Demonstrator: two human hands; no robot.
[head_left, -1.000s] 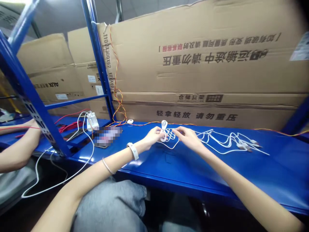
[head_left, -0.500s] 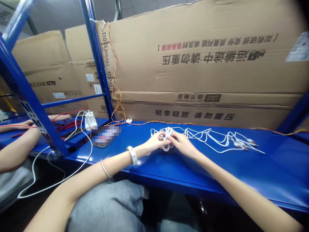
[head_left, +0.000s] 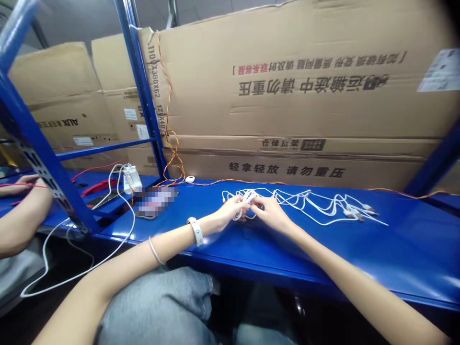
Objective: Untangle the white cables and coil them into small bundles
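1. Head view: the left hand [head_left: 232, 209] and right hand [head_left: 272, 213] meet, fingers curled closed, both pinching a small loop of white charging cable [head_left: 247, 196].
2. Its loose lengths trail rightward to connectors [head_left: 355, 214] on the blue steel shelf [head_left: 402, 254].
3. Cardboard cartons [head_left: 287, 96] stand behind; a co-worker's hand [head_left: 16, 186] lies far left.

Upside down across the large cardboard carton [head_left: 305, 96]: 运输途中 请勿重压, with a smaller line above it, only partly legible. Along the carton's lower flap [head_left: 287, 168]: 仓储货架, then 轻拿轻放 请勿重压. Printed vertically beside the blue shelf upright [head_left: 143, 96]: 1100X380X62 and a shorter 120X40. Upside down on the farther carton [head_left: 68, 115]: AUX.
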